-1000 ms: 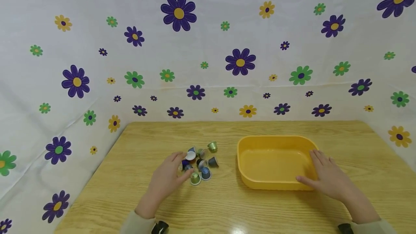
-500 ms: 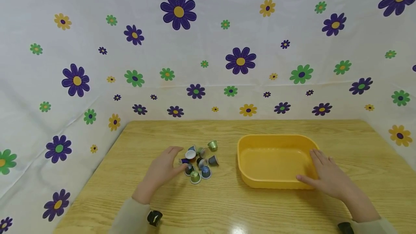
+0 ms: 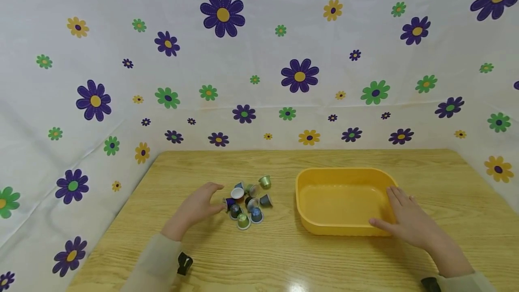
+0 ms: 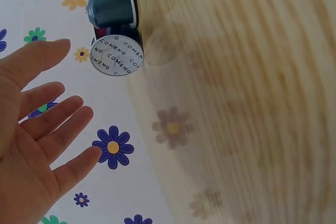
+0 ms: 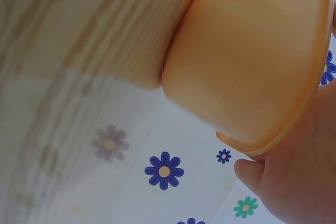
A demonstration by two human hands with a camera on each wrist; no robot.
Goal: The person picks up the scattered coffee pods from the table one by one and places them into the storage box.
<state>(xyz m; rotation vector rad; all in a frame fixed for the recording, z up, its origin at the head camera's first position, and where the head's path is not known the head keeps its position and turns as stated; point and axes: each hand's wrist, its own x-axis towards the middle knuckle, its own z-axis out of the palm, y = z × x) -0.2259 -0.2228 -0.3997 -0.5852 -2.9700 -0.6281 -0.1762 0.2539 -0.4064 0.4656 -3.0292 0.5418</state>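
Observation:
My left hand (image 3: pixel 198 205) hovers at the left side of a cluster of coffee capsules (image 3: pixel 257 215), its fingers spread and holding nothing. Nearest to its fingertips is a dark purple capsule (image 3: pixel 230 203). One capsule shows its white lid (image 3: pixel 237 193); others are green, blue and grey. In the left wrist view, a printed lid (image 4: pixel 116 56) and a dark teal capsule (image 4: pixel 111 9) stand apart from the hand. My right hand (image 3: pixel 409 222) rests on the right rim of a yellow plastic tub (image 3: pixel 344 230), fingers laid straight over the edge and thumb near the front corner. No capsules are inside.
The wooden table (image 3: pixel 275 256) carries the tub on the right and the capsules left of centre, with a gap between them. A white flowered cloth (image 3: pixel 259 48) hangs behind the table and at both sides. A green capsule (image 3: pixel 265 181) lies at the cluster's far edge.
My left hand has drawn back to the left, away from the capsules it was over, uncovering the ones near its fingertips. The right hand and the tub have stayed put.

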